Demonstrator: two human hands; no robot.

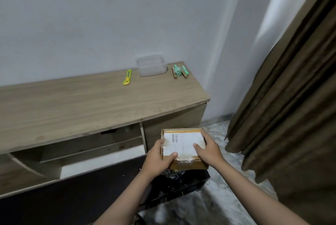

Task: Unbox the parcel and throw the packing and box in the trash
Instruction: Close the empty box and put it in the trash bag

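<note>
I have the parcel (183, 147), a small taped cardboard box, clamped between both palms, low in the view at about 5 o'clock from the centre. My left hand (159, 157) wraps its left edge with the thumb lying over the near corner of the shipping label (182, 144); my right hand (209, 149) presses the right edge, fingers spread over the top. The box is clear of the wooden desk (91, 108) and hangs over something dark, with a crinkled shiny thing just under it that I cannot identify.

The seams look sealed under clear tape, so I judge this as the very start: parcel in hand, nothing opened yet. The next move calls for a surface and a blade. The yellow-and-green utility knife (127, 77) lies on the desk at roughly 11 o'clock from the box, well apart from it. Beyond it, at 12 o'clock, are a clear plastic container (151, 65) and, just beside that, some small green items (180, 71) resting on wooden strips. I would set the box on the bare desktop and free one hand for the knife. No trash bin is clearly in sight.

The label is white with a barcode near its top left corner; the printed lines are too blurred to read, and no brand shows.
</note>
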